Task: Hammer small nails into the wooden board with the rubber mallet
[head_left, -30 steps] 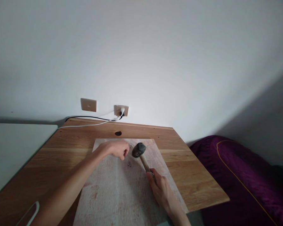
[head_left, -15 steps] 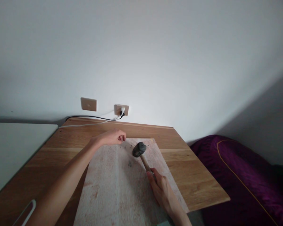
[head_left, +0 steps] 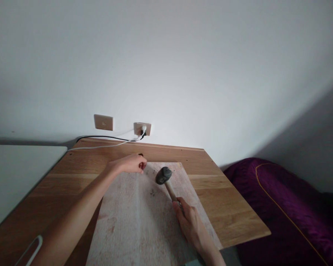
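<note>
My right hand [head_left: 191,221] is wrapped round the wooden handle of a mallet [head_left: 164,176]. Its dark head is held over the far half of a pale, worn wooden board [head_left: 122,221]. At the board's far left edge, my left hand [head_left: 131,163] has its fingers curled and pinched together, pointing down; whatever they hold is hidden or too small to make out. A small cluster of nails [head_left: 152,192] lies on the board below the mallet head. Several more tiny nails show along the far edge, near my left fingers and on both sides of the mallet head.
Beneath the board is a brown wooden table [head_left: 224,199] against a white wall. Plugs and cables [head_left: 108,146] run from a wall socket [head_left: 142,128] along the table's back. A white panel [head_left: 22,177] stands at left, and a purple cloth-covered thing [head_left: 280,207] at right.
My left hand has turned slightly, its fingertips dipping lower toward the board's far edge. My right hand and the mallet are almost unmoved.
</note>
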Demonstrator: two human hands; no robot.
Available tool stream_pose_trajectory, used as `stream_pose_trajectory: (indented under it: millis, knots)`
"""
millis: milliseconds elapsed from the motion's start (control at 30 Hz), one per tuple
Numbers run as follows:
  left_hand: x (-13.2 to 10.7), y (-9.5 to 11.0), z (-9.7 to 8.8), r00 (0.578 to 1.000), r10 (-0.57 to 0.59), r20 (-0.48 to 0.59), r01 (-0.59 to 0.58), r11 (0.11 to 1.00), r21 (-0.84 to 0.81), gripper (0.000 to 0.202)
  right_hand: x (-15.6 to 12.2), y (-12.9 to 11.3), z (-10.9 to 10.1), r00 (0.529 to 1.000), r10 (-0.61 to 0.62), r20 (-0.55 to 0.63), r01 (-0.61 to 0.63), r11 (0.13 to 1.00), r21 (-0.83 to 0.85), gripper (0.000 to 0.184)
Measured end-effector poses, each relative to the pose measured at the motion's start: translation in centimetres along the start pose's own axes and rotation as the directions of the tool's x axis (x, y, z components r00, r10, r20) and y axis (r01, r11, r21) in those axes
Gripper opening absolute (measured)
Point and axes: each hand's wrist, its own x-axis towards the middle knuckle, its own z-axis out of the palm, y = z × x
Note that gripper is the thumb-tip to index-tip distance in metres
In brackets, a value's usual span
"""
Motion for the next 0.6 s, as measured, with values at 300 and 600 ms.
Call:
stream_pose_trajectory:
  millis: [300,600]
  knots:
    - [-0.2,0.2,0.0,0.999,-0.033,0.017,0.031,0.993,0.110,0.009,0.1,-0.3,-0.4,0.993,0.010,0.114,-0.020,0.996,0.085,0.064]
    - [-0.3,1.6,0.3,0.998,-0.054,0.032,0.045,0.970,0.238,0.022,0.1,-0.2,-0.3,0.998,-0.016,0.057,0.012,0.997,0.070,0.067]
